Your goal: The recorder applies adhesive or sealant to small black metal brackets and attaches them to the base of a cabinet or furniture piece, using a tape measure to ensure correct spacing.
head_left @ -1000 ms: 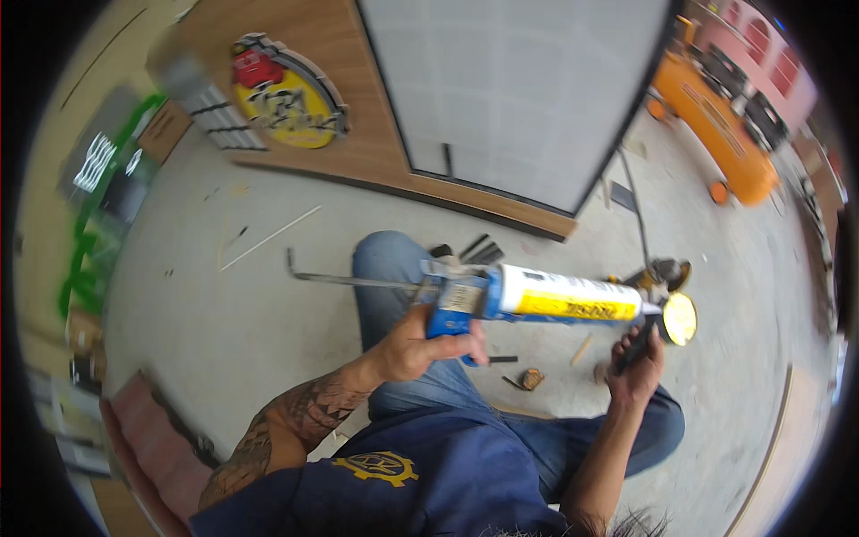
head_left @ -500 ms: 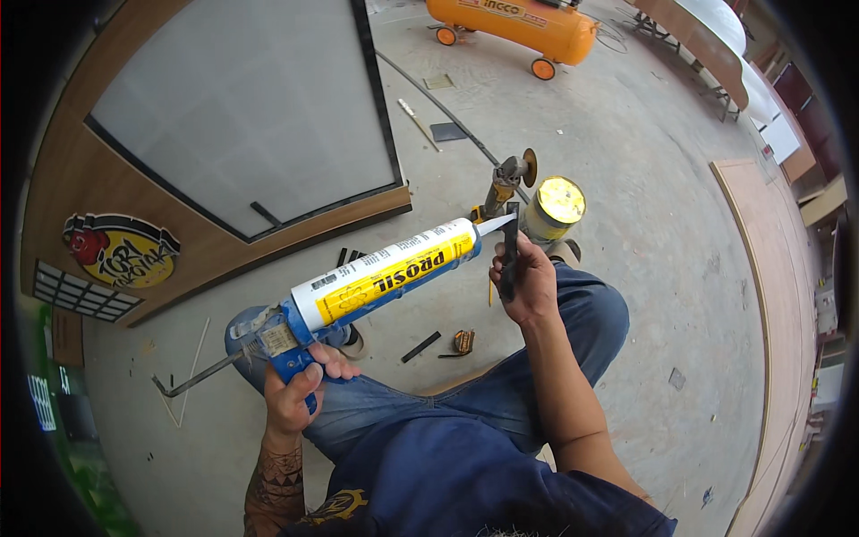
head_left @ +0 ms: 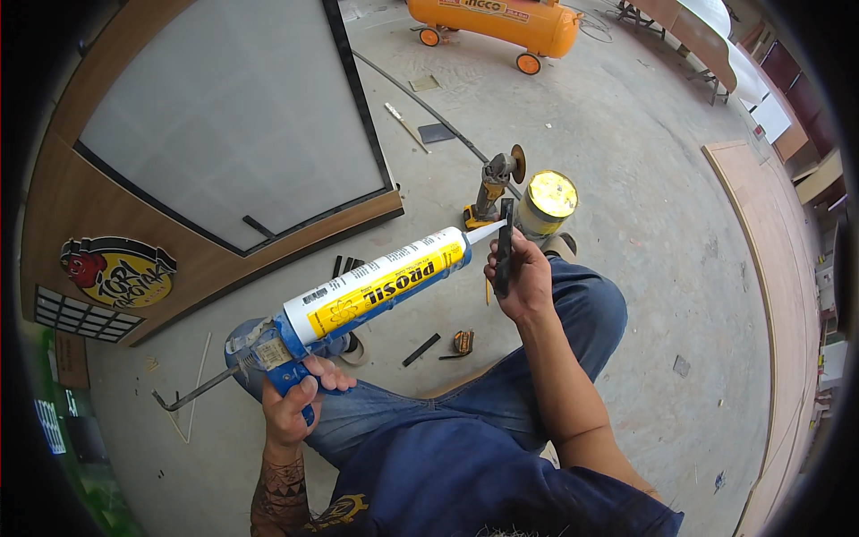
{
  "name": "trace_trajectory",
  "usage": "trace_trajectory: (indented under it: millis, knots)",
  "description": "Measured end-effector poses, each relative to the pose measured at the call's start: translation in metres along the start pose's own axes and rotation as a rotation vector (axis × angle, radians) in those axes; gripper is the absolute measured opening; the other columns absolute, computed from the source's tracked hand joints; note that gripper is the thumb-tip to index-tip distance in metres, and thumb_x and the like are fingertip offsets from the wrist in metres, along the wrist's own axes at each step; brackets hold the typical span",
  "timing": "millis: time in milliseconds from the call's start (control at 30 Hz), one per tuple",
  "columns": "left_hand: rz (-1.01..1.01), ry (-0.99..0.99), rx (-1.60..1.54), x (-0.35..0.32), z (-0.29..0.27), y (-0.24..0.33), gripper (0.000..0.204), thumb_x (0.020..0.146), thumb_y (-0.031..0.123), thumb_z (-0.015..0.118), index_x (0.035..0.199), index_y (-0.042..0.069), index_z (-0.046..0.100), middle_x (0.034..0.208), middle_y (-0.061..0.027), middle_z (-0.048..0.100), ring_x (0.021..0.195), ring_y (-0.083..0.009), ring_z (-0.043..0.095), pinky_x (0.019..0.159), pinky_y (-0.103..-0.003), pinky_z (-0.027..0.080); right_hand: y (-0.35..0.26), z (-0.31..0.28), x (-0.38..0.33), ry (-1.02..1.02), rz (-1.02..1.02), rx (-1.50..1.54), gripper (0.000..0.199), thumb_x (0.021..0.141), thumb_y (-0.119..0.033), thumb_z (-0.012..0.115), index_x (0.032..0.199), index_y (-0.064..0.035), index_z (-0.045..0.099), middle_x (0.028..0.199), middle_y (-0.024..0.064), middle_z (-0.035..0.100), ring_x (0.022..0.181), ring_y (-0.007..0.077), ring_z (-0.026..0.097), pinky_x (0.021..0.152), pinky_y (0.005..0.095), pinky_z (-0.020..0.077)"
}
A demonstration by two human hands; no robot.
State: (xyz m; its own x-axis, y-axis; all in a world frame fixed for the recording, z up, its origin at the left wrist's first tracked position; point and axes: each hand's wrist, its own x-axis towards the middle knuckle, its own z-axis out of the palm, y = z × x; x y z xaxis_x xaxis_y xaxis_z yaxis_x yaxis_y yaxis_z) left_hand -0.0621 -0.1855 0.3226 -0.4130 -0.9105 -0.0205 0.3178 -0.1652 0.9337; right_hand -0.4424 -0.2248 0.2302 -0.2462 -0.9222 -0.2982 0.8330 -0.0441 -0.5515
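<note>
Above my lap, my left hand [head_left: 291, 407] grips the stiff, front-heavy caulking gun [head_left: 358, 300] while my right hand [head_left: 519, 277] clasps a black knife [head_left: 504, 246] at its nozzle.

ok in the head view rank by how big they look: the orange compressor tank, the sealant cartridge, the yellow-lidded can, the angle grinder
1. Sealant cartridge, though being close to the camera inflates it.
2. Orange compressor tank, far off and cut by the top edge.
3 and 4. Yellow-lidded can and angle grinder look alike, so no ranking.
</note>
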Motion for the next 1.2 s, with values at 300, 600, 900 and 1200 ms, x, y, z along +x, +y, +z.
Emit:
trace_trajectory:
  millis: [300, 600, 900, 1200]
  knots:
    - [-0.039, -0.038, -0.030, -0.020, -0.004, 0.000, 0.023, 0.100, 0.018, 0.066, 0.114, 0.001, 0.060, 0.094, -0.0119, 0.066, 0.093, -0.0290, 0.070, 0.093, -0.054, 0.060, -0.009, -0.008, 0.002, 0.028, -0.060, 0.079, 0.045, 0.104, -0.017, 0.046, 0.144, -0.0022, 0.060, 0.084, 0.0027, 0.059, 0.074, 0.0161, 0.058, 0.071, 0.0308, 0.0515]
    - [-0.057, -0.055, 0.041, -0.029, -0.014, -0.007, 0.025, 0.099, 0.020, 0.065, 0.114, 0.001, 0.060, 0.093, -0.0124, 0.066, 0.090, -0.0306, 0.072, 0.090, -0.054, 0.060, -0.012, -0.010, 0.002, 0.066, -0.089, 0.082, 0.042, 0.106, -0.017, 0.047, 0.144, -0.0033, 0.059, 0.089, 0.0036, 0.061, 0.075, 0.0138, 0.057, 0.070, 0.0295, 0.0522]
    - [-0.070, -0.036, 0.073, -0.032, -0.014, -0.003, 0.024, 0.098, 0.018, 0.064, 0.113, -0.001, 0.061, 0.091, -0.0134, 0.067, 0.086, -0.0304, 0.072, 0.087, -0.054, 0.061, -0.010, -0.014, 0.004, 0.076, -0.115, 0.070, 0.042, 0.106, -0.015, 0.047, 0.145, -0.0016, 0.057, 0.089, 0.0025, 0.059, 0.075, 0.0126, 0.056, 0.070, 0.0281, 0.0518]
    - [-0.069, -0.023, 0.087, -0.036, -0.016, -0.001, 0.023, 0.098, 0.017, 0.064, 0.112, -0.001, 0.061, 0.090, -0.0131, 0.067, 0.084, -0.0300, 0.072, 0.086, -0.054, 0.061, -0.009, -0.012, 0.003, 0.087, -0.102, 0.054, 0.042, 0.105, -0.015, 0.049, 0.144, -0.0054, 0.060, 0.089, 0.0018, 0.055, 0.076, 0.0131, 0.053, 0.072, 0.0274, 0.0501]
